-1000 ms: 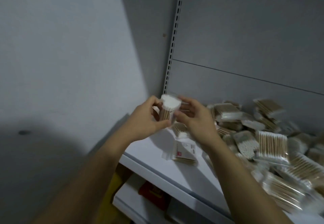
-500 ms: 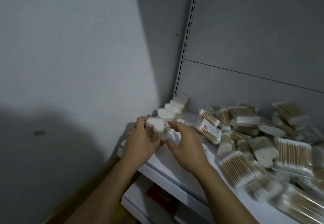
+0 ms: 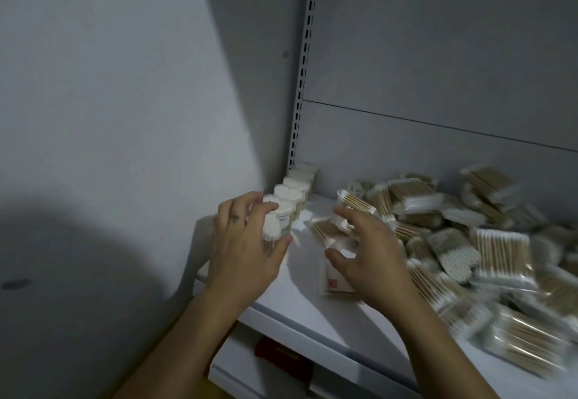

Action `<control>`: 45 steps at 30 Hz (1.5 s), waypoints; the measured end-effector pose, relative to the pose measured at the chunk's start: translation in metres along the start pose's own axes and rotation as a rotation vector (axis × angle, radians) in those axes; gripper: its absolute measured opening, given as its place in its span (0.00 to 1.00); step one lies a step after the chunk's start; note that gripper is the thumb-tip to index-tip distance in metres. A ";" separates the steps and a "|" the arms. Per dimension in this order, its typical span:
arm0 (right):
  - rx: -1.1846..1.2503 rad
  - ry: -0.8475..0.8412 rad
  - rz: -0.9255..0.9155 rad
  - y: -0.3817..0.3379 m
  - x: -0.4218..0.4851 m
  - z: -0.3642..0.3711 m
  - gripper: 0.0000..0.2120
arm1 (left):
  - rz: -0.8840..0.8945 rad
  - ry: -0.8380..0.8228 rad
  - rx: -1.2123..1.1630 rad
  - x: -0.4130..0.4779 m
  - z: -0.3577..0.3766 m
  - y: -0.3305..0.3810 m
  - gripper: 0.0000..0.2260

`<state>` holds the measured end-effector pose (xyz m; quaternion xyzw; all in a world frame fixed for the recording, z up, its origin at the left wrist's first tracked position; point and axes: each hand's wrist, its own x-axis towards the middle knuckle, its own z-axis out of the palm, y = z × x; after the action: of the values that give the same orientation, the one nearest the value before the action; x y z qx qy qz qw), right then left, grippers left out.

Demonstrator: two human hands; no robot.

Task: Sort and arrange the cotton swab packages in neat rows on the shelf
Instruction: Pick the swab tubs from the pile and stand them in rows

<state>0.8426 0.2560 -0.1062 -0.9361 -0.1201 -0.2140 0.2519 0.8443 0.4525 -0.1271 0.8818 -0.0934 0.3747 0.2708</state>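
At the left end of the white shelf (image 3: pixel 301 286), a clear tub of cotton swabs (image 3: pixel 275 225) is gripped by the left hand (image 3: pixel 242 245); the right hand (image 3: pixel 367 250) is spread, empty. The row of tubs (image 3: pixel 297 189) behind could be toppled if shoved.

Upright swab-pack row (image 3: pixel 294 190) along left edge of shelf (image 3: pixel 301 292); loose heap (image 3: pixel 456 242) rightward

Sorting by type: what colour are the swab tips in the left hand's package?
White, on the package the left hand grips; head view.
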 end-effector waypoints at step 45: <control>-0.455 -0.198 0.131 -0.011 0.001 -0.003 0.44 | 0.581 -0.480 0.310 0.135 0.057 0.032 0.16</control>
<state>0.8391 0.2634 -0.0987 -0.9908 -0.0321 -0.1263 0.0352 0.9619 0.3995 -0.0506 0.9115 -0.3415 0.2288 -0.0121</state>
